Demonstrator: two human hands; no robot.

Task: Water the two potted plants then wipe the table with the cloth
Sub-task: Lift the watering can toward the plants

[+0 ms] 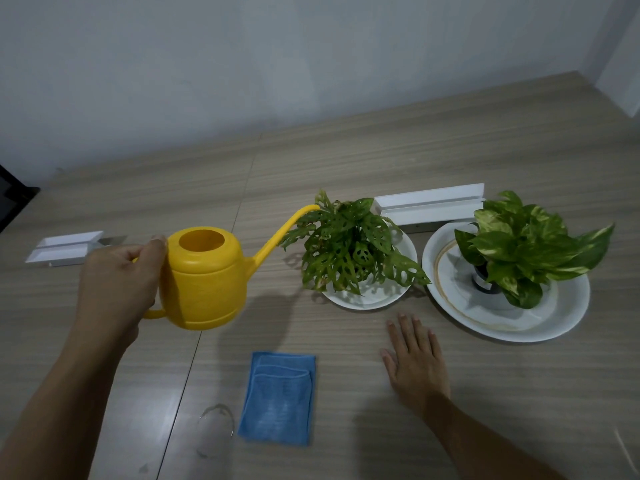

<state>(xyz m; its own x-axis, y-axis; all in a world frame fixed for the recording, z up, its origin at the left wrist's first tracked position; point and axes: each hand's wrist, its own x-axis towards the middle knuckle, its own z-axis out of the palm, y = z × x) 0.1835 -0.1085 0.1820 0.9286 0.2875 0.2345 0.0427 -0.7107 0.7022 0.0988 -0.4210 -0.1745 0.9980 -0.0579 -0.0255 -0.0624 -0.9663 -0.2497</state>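
A long white open-topped rectangular tray (429, 206) lies on the wood-grain table, at the far side, just behind the two white plates. A second, smaller white rectangular tray (64, 248) lies well apart at the far left, with a small grey metallic piece (112, 240) showing at its right end. A small clear puddle of water (214, 429) sits on the near part of the surface. A plain pale grey wall (277, 64) rises behind. A dark object (12, 199), only partly visible, stands at the left edge.
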